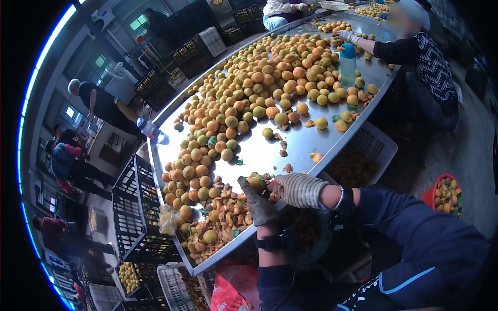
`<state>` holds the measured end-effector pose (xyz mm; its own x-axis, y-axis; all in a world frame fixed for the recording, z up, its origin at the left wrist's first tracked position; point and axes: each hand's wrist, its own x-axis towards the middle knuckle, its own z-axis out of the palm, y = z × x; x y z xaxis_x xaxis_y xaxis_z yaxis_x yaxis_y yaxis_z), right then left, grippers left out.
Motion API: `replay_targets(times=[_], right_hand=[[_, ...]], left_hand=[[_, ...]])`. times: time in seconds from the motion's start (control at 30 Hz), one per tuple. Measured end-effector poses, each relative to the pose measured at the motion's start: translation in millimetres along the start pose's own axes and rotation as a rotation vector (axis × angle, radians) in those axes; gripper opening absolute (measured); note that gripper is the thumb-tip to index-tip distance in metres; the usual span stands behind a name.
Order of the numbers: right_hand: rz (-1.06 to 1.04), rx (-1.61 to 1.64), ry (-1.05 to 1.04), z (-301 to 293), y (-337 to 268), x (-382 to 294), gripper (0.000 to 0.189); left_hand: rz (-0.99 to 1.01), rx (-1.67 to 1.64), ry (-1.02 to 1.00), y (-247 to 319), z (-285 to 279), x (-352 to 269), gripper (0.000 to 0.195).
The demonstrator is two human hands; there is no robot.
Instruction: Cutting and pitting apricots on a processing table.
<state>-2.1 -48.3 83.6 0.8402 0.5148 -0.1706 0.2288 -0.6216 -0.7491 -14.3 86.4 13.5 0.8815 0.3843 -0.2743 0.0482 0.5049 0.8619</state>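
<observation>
In a grey-stained work glove, my left hand (260, 204) holds a greenish-yellow apricot (255, 182) just above the near edge of the metal table (253, 151). My right hand (301, 189), in a ribbed knit glove, grips a small knife (273, 182) by its reddish handle. The thin blade lies against the top of the apricot; how deep it sits, I cannot tell. Left of my hands, a heap of apricot halves and scraps (220, 217) fills the table corner. Beyond it spreads a large pile of whole apricots (233, 112).
A raised metal rim edges the table. A blue-capped bottle (347, 68) stands on the right side, near a seated co-worker's gloved hand (346, 37). Black crates (134, 210) stand left. Below the table are a white crate (379, 149) and a red bucket (432, 196) of fruit.
</observation>
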Motion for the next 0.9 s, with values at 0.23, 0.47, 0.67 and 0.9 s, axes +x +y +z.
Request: replay_targets(times=[0.23, 0.47, 0.67, 0.9], right_hand=[[-0.030, -0.061, -0.006, 25, 0, -8, 0.041], [0.008, -0.138, 0.121, 32, 7, 1, 0.038], [-0.075, -0.099, -0.034, 14, 12, 14, 0.042], [-0.052, -0.048, 0.060, 37, 11, -11, 0.045]], left_hand=[[-0.026, -0.250, 0.101, 12, 13, -1, 0.060], [-0.072, -0.188, -0.049, 11, 10, -7, 0.063], [0.108, 0.133, -0.037, 2, -11, 14, 0.047], [-0.056, -0.172, 0.119, 7, -8, 14, 0.055]])
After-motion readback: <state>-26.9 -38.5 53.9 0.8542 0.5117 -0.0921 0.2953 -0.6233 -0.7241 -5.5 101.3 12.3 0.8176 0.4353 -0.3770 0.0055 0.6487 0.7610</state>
